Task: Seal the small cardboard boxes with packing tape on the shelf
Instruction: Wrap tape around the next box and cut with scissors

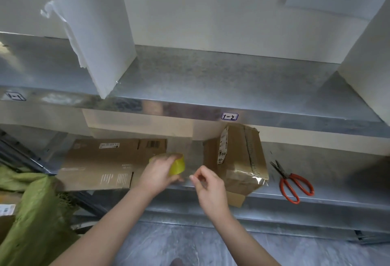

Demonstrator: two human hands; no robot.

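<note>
The left hand (157, 173) is wrapped around a yellow tape roll (176, 165), with the fingers (168, 158) curled tight over its top. The roll sits up on its edge just above the lower shelf (329, 167), and its round side faces the right.

The right hand (207, 183) is just to the right of the roll. Its thumb and first finger are pinched together on the loose end of clear tape (191, 168). The other fingers are curled in. The clear strip runs a short way sideways between the two hands. It is thin and hard to see.

Just right of the right hand's fingers sits a small box (240, 160) on the lower shelf. Its long side runs from the back of the shelf to the front. The front end sticks out past the shelf edge and tips down a little. Shiny tape already covers that front end. A white label with writing runs along its left side.

Behind the left hand lies a flat cardboard (105, 164), long from left to right.

Well to the right of the box, red scissors (294, 182) lie flat, handles to the front and tips to the back.

Green cloth (33, 213) hangs far left of the hands.
</note>
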